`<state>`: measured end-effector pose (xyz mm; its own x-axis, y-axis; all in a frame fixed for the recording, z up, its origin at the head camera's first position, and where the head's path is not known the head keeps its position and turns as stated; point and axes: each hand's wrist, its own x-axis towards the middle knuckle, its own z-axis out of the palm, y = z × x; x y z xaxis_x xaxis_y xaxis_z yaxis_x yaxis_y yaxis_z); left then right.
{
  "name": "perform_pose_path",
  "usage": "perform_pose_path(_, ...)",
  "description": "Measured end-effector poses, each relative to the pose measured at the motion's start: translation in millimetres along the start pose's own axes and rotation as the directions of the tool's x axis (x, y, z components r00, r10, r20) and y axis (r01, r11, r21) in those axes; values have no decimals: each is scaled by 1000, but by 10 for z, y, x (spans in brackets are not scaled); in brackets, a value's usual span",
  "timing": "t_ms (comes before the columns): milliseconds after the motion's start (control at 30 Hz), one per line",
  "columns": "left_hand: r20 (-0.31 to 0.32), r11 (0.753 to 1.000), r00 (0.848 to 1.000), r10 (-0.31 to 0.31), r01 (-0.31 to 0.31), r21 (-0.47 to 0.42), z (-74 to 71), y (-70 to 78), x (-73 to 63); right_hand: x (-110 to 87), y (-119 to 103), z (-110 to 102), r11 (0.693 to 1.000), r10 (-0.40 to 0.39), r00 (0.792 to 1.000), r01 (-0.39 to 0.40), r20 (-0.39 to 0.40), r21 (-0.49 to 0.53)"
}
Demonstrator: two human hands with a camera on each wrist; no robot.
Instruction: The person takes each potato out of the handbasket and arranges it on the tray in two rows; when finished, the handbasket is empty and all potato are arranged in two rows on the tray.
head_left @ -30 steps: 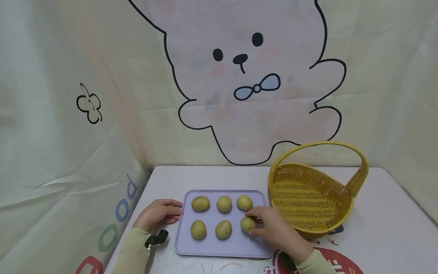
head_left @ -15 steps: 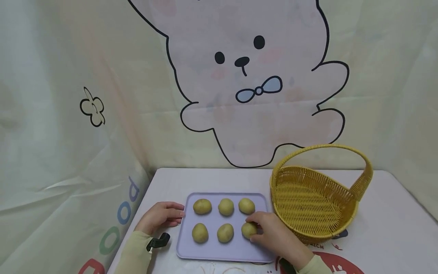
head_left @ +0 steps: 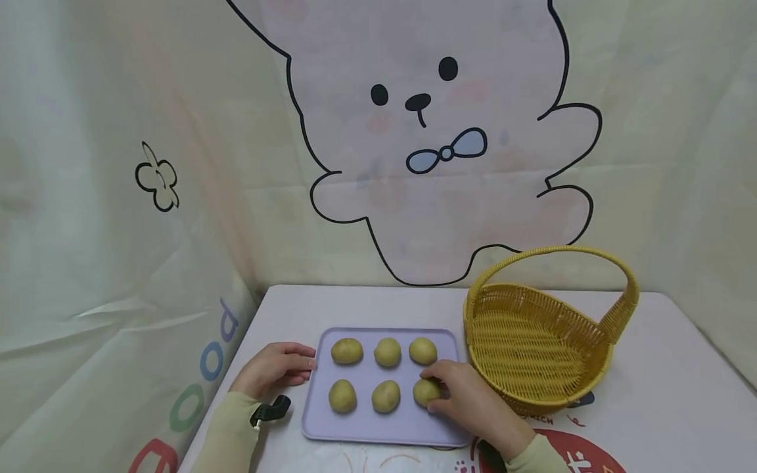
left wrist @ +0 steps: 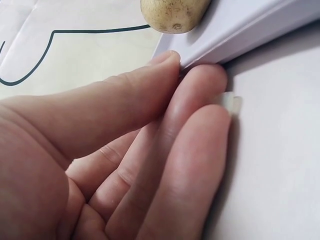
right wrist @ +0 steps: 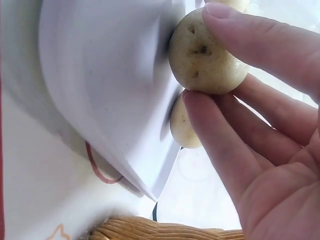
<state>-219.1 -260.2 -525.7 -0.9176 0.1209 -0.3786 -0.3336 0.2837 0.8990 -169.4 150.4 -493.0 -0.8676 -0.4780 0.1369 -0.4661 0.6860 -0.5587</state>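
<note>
Several potatoes sit in two rows on a pale purple tray [head_left: 408, 430]. My right hand [head_left: 479, 401] pinches the front right potato [head_left: 426, 393] between thumb and fingers. In the right wrist view, this potato [right wrist: 205, 55] is at or just over the tray's surface; another potato [right wrist: 182, 122] shows past it. At the tray's left edge, my left hand [head_left: 275, 369] touches the rim with its fingertips. Up close in the left wrist view, the thumb and fingers [left wrist: 195, 150] lie fairly straight against the rim's outer side, and one potato [left wrist: 172, 15] is partly visible.
A yellow wicker basket [head_left: 532, 348] with a tall handle stands right of the tray, close to my right forearm. Both stand on a white table [head_left: 662, 374] with a red printed pattern at the front. Cloth printed with a cartoon animal hangs behind.
My right hand, with the potato between its fingers, has shifted slightly left and toward the front of the tray. The left hand stays at the rim. The head view sways a little.
</note>
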Motion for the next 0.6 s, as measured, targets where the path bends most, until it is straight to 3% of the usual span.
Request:
perform_pose_path(400,1,1000,1000,-2,2,4,-40,26,-40,15,-56,-72,1000,0,1000,0,-2,1)
perform_pose_path(600,-25,998,1000,10,-8,61,-86,113,-96,-7,-145,-312,997,-81,984,80,-156,-14)
